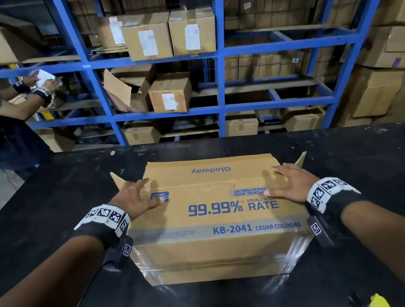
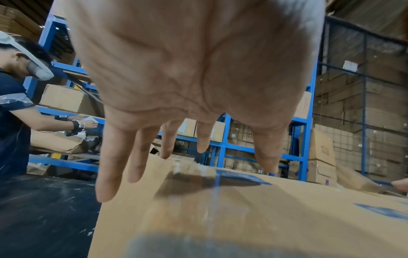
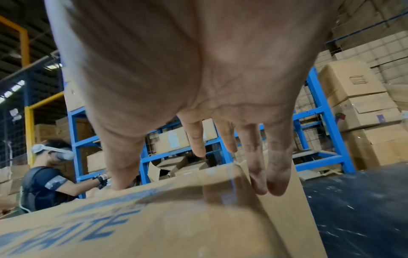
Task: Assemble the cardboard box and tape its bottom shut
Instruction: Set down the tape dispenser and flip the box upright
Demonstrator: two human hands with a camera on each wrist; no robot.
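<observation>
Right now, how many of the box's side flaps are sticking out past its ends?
2. One side flap juts out at the cardboard box's far left corner beside the left hand; the other at the far right corner by the right hand. Others may be hidden.

box mid-table, bare table around

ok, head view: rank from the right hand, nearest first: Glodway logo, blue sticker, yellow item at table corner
1. Glodway logo: on the far flap, left of the right hand.
2. Blue sticker: across the box, by the left hand.
3. Yellow item: table's near right corner.
</observation>
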